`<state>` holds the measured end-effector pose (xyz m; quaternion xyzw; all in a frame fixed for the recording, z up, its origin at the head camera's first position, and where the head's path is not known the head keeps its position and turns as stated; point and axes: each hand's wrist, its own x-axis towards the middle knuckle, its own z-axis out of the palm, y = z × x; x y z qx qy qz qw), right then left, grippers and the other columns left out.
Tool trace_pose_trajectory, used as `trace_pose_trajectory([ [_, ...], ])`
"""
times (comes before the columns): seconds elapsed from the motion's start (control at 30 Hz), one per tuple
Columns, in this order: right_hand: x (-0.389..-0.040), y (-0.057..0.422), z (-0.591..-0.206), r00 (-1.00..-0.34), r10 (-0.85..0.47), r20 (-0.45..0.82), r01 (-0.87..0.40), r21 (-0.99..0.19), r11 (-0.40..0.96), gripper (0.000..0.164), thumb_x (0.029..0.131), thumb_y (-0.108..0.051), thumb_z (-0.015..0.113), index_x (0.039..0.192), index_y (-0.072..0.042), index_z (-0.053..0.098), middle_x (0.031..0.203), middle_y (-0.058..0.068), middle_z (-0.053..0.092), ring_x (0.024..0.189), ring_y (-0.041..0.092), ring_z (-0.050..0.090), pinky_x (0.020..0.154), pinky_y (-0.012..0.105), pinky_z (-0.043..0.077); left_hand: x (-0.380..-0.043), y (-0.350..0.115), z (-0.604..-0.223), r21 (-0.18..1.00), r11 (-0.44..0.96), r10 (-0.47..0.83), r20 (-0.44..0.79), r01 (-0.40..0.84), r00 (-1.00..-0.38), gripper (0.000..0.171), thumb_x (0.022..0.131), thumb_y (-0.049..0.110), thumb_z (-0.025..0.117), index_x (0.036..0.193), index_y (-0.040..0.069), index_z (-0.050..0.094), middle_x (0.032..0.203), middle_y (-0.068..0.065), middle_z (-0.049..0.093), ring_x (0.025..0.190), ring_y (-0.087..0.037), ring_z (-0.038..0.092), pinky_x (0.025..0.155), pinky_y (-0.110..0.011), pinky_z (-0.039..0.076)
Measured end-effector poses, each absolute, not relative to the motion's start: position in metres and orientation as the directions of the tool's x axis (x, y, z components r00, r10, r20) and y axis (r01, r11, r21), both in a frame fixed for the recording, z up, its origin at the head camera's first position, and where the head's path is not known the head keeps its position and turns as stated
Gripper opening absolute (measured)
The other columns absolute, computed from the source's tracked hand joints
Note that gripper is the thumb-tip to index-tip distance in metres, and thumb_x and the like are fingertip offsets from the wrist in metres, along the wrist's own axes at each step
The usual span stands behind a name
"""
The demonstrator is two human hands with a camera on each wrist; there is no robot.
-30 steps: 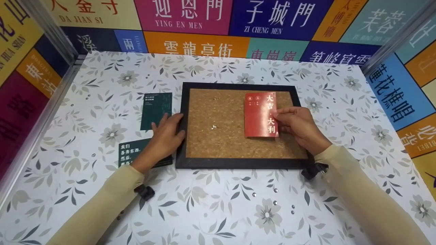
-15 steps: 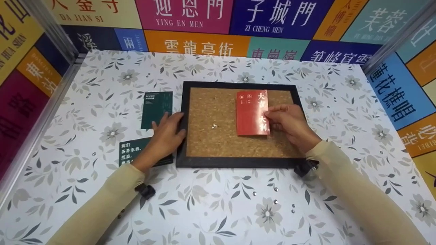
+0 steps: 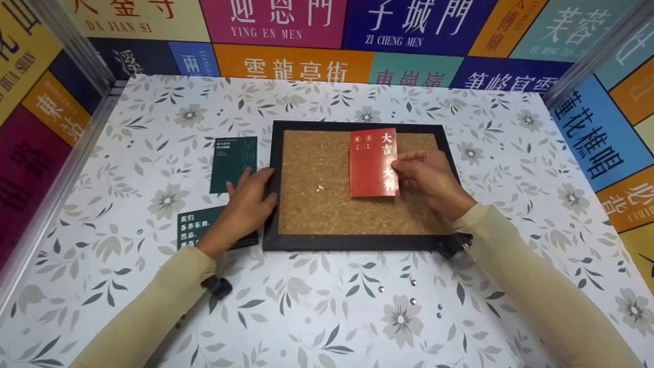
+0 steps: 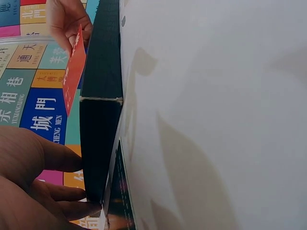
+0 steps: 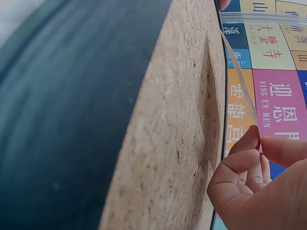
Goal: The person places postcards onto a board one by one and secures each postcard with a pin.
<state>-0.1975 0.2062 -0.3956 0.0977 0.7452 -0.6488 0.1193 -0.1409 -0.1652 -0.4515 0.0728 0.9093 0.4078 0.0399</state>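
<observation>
In the head view my right hand (image 3: 430, 179) pinches the right edge of a red card (image 3: 369, 174) with white characters, thumb against fingers. The card is tilted over the cork board (image 3: 311, 214), and the right wrist view shows its left edge near the cork and its gripped edge raised. On the board's black frame (image 3: 357, 243), at the left side, rests my left hand (image 3: 240, 209) with its fingers extended. The left wrist view shows those fingertips (image 4: 72, 160) touching the frame's edge. Small shiny pins (image 3: 321, 188) sit on the cork, left of the card.
Left of the frame lie a dark green card (image 3: 230, 166) and another dark green card (image 3: 194, 225) with white writing, partly under my left forearm. Several small metal pins (image 3: 413, 301) are scattered on the flowered tabletop (image 3: 327, 317). Colourful panels with characters (image 3: 286, 61) enclose the table.
My right hand has carried the red card leftward and slightly away from me, towards the middle of the board. My left hand stays at the frame's left side.
</observation>
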Motion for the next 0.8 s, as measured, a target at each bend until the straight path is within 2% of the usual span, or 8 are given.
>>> trace_pose_trajectory([
  [0.27, -0.201, 0.202, -0.395, -0.950, -0.019, -0.311, 0.306, -0.941, 0.142, 0.013, 0.105, -0.003, 0.068, 0.117, 0.002, 0.068, 0.089, -0.001, 0.075, 0.076, 0.010, 0.070, 0.069, 0.022, 0.058, -0.144, -0.168, -0.463, 0.738, 0.664, 0.167, 0.013, 0.122, -0.986, 0.059, 0.106, 0.010, 0.060, 0.163, -0.001, 0.046, 0.171, -0.022, 0.043, 0.164, -0.055, 0.014, 0.123, -0.082, -0.009],
  [0.57, -0.205, 0.192, -0.399, -0.943, -0.038, -0.330, 0.321, -0.936, 0.147, 0.019, 0.106, -0.004, 0.069, 0.122, 0.005, 0.070, 0.091, -0.002, 0.077, 0.074, 0.010, 0.067, 0.068, 0.022, 0.058, -0.131, -0.161, -0.430, 0.731, 0.678, 0.164, -0.057, 0.071, -0.985, 0.059, 0.108, 0.006, 0.057, 0.164, -0.005, 0.042, 0.173, -0.025, 0.039, 0.166, -0.053, 0.010, 0.125, -0.079, -0.009],
  [0.8, -0.210, 0.181, -0.402, -0.950, -0.040, -0.311, 0.301, -0.941, 0.155, 0.016, 0.104, -0.005, 0.071, 0.119, 0.003, 0.069, 0.092, -0.001, 0.077, 0.079, 0.010, 0.070, 0.070, 0.022, 0.056, -0.140, -0.164, -0.449, 0.732, 0.675, 0.163, -0.026, 0.092, -0.986, 0.060, 0.107, 0.008, 0.060, 0.163, -0.003, 0.045, 0.171, -0.024, 0.042, 0.165, -0.054, 0.013, 0.124, -0.081, -0.009],
])
